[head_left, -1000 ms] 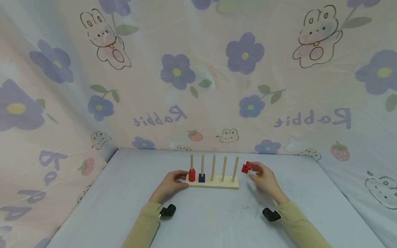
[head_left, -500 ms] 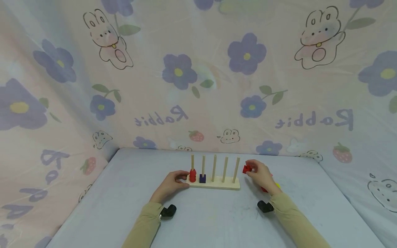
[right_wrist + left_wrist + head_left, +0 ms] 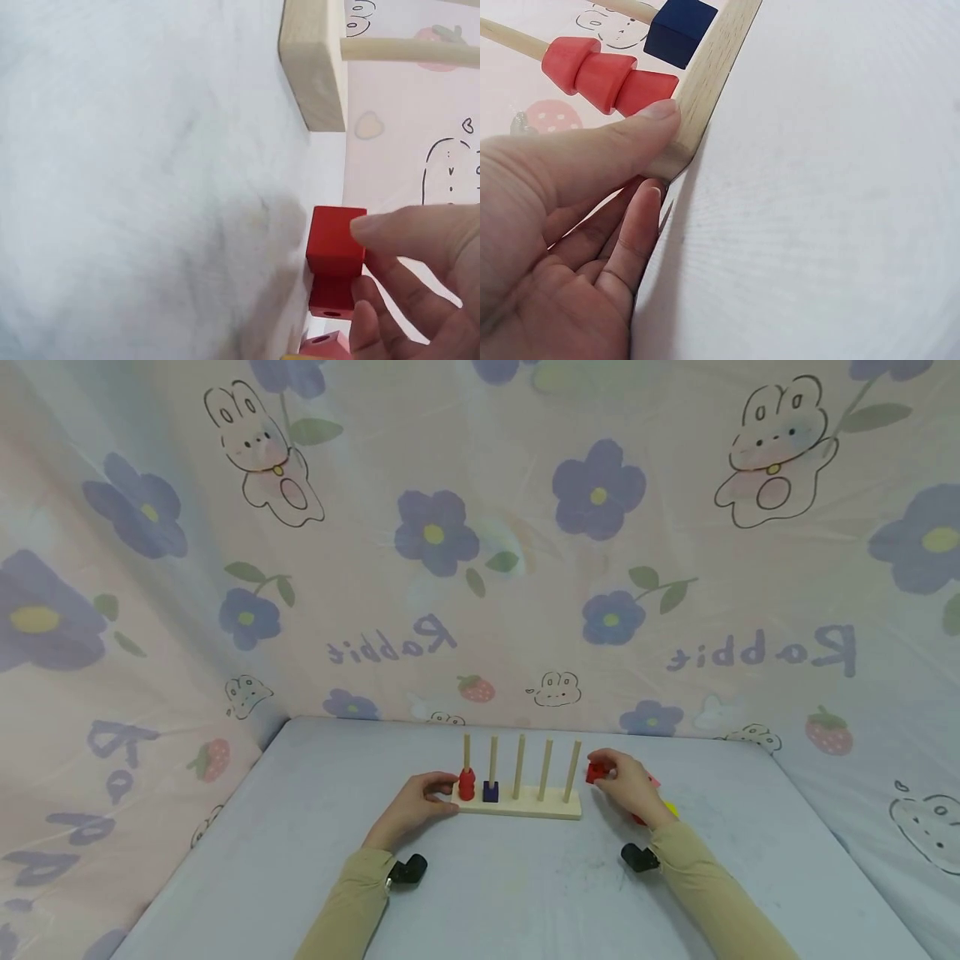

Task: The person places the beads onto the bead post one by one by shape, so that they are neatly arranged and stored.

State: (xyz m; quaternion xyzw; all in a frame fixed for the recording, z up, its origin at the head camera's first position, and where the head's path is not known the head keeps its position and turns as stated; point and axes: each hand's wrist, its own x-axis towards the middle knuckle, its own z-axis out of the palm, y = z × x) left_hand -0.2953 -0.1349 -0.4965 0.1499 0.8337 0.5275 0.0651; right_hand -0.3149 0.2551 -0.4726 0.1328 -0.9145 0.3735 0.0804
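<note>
A wooden peg stand (image 3: 517,803) with a row of upright pegs stands on the table. Its leftmost peg carries a stack of red tapered beads (image 3: 467,786), and a dark blue cube (image 3: 491,792) sits on the peg beside it. My left hand (image 3: 414,806) grips the stand's left end, the thumb (image 3: 641,135) lying near the lowest red bead. To the right of the stand, my right hand (image 3: 628,783) pinches a red cube (image 3: 335,238) low over the table. Another red block (image 3: 331,294) with a hole is right next to that cube, partly behind my fingers.
Under and beside my right forearm lie a yellow block (image 3: 671,809), a pink block (image 3: 655,782) and a red piece, partly hidden. A patterned curtain (image 3: 517,610) hangs behind the table's back edge.
My right hand has moved left and closed its fingers on the red cube, which has dropped slightly. Loose blocks behind it have come into view. My left hand stays on the stand.
</note>
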